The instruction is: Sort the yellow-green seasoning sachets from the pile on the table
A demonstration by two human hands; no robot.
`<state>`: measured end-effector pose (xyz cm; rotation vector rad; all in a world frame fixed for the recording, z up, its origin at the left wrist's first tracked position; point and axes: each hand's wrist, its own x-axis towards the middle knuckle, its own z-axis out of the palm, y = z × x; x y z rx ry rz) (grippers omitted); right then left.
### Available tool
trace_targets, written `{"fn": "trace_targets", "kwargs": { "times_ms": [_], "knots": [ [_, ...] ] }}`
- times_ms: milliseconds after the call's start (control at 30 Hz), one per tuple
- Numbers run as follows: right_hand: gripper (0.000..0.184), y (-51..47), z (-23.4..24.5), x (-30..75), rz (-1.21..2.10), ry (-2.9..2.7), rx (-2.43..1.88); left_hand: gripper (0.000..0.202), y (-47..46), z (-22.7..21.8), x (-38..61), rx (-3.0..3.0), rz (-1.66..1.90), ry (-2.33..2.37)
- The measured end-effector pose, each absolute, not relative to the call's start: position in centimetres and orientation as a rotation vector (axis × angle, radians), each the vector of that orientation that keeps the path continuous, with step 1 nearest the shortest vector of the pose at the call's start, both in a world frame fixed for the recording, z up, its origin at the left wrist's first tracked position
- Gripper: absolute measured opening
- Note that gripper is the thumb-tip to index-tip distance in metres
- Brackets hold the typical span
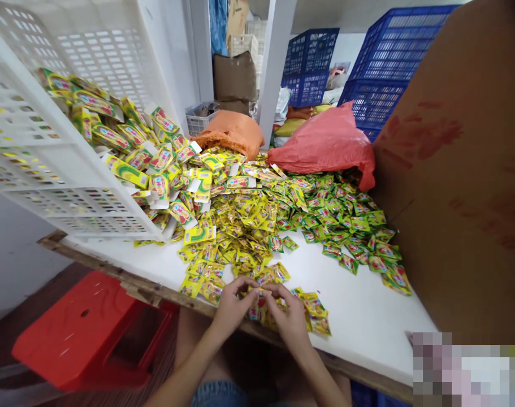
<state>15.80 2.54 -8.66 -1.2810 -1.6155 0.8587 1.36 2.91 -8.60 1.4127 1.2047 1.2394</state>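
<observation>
My grip is a pinch from both sides: the thumb and fingertips of my left hand [237, 303] and right hand [288, 312] meet on a small yellow piece [263, 290]. It sits midway between them, neither hand clearly nearer, over the near edge of the worktop [359, 316]. Its upper edge seems to run left to right, from one thumb to the other; my fingers cover too much to tell its long axis, or whether it is a carton or a sachet.

Yellow sachets [319, 310] lie just right of my right hand, with more left of my left. Farther off, a heap of green sachets [356, 221] spreads to the right, below a red sack [325, 141]. To the far left, yellow cartons [124, 169] spill from a tipped white crate [91, 192], towards an orange sack [232, 131].
</observation>
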Motion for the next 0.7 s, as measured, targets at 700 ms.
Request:
{"fn": "trace_targets", "kwargs": {
  "times_ms": [700],
  "knots": [
    [0.019, -0.9, -5.8, 21.7, 0.688, -1.685, -1.328, 0.037, 1.5, -6.3, 3.1, 1.411, 1.188, 0.962]
  ]
}}
